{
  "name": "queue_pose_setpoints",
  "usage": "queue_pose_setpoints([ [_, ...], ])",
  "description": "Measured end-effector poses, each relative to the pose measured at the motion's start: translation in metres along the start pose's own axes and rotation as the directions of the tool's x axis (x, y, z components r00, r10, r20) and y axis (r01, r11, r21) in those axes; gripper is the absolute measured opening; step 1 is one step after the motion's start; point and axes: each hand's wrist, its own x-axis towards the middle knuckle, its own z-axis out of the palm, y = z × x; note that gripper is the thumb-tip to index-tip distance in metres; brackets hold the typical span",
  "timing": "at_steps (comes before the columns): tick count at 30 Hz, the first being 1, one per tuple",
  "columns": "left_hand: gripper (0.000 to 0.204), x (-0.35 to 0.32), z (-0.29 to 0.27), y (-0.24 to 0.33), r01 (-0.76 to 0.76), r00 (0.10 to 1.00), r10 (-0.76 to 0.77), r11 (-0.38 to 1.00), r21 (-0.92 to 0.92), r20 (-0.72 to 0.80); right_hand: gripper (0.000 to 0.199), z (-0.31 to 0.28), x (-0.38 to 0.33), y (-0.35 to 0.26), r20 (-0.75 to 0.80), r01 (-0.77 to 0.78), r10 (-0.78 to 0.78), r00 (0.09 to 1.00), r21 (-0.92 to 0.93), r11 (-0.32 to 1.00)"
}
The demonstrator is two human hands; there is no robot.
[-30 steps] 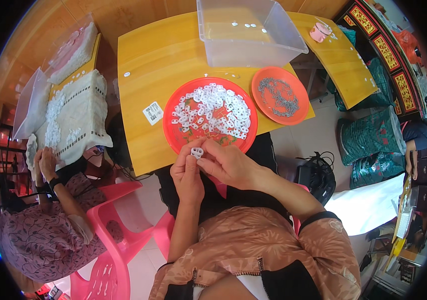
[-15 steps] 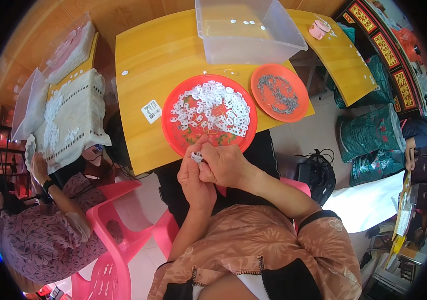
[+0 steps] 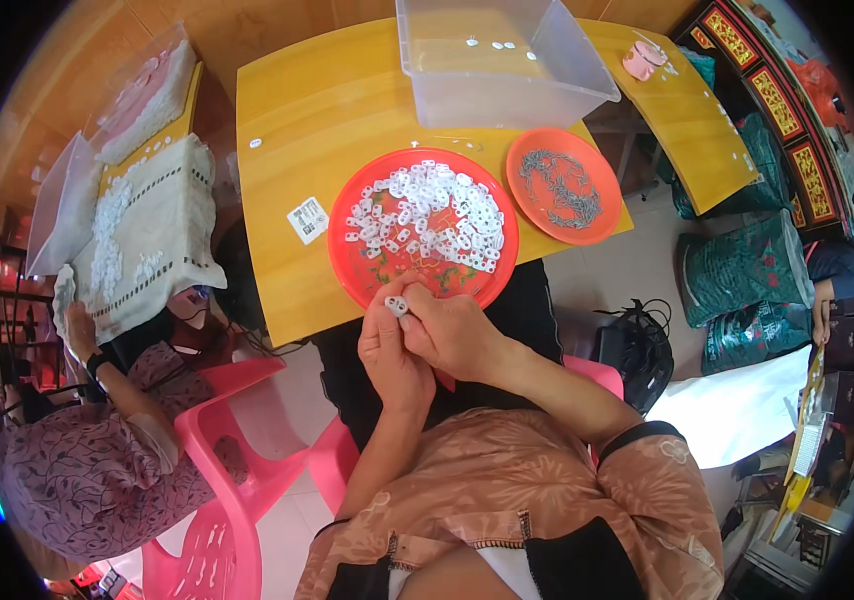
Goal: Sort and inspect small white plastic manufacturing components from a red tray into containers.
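Just in front of the red tray's near rim, my left hand [image 3: 387,345] and my right hand [image 3: 449,332] come together, fingers closed around a small white plastic piece [image 3: 396,306] with dark holes. Both hands touch the piece, and its lower part is hidden by my fingers. Whether a smaller part is pinched with it cannot be made out. The round red tray [image 3: 343,270] holds a heap of similar white pieces [image 3: 447,205]. At its right an orange-red plate [image 3: 597,225] carries many small grey metal pins [image 3: 575,205].
A clear plastic bin [image 3: 507,100] stands at the far side of the yellow table [image 3: 317,110], near a printed label [image 3: 307,219]. Left, a co-worker [image 3: 97,440] sits at a cloth-covered table [image 3: 172,230] with white pieces. Pink chairs [image 3: 237,480] and green sacks [image 3: 742,265] are around.
My hands stay together, with slight finger movement. The white piece has turned a little and sits slightly higher between the fingers. The whole view has shifted slightly.
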Motion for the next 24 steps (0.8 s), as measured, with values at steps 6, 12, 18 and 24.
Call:
queue_pose_setpoints([
  [6,0.036,0.003,-0.001,-0.001,-0.037,0.998,0.035,0.999,0.027,0.054,0.019,-0.010,0.004,-0.009,0.101,-0.220,0.196,0.975,0.390,0.894],
  [12,0.035,0.007,-0.003,0.002,-0.015,0.993,-0.001,0.991,0.136,0.118,0.024,-0.018,0.006,-0.001,0.247,-0.387,0.301,0.921,0.655,0.649],
  [18,0.033,0.012,-0.011,0.003,0.007,0.978,-0.040,0.987,0.161,0.205,0.030,-0.033,0.009,-0.003,0.333,-0.446,0.301,0.894,0.594,0.669],
  [24,0.031,0.010,-0.010,0.006,0.063,0.974,-0.068,0.998,0.030,0.216,0.031,-0.046,0.016,-0.012,0.389,-0.492,0.315,0.866,0.546,0.679],
])
